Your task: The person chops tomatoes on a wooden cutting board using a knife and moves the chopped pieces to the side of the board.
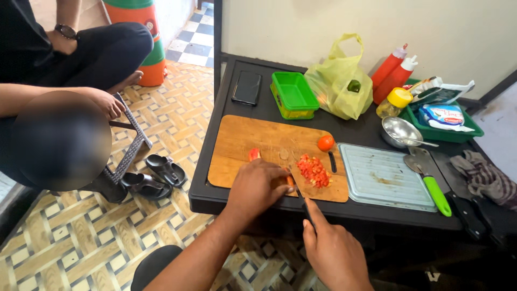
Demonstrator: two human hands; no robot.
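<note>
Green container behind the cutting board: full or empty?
Empty. The green container stands open with no lid on it, and its bare green bottom shows. It stands on the black table beside the yellow plastic bag.

Both forearms bare to frame edge, no sleeves showing. Left hand (pixel 257 186) and right hand (pixel 334 250) bare: no gloves, no rings, no watch or band at either wrist. Dark trouser knee below left arm.

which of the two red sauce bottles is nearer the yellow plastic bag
The rear red bottle, the taller-looking one; it stands right beside the yellow bag, while the other red bottle stands farther right, by the yellow-capped jar.
</note>
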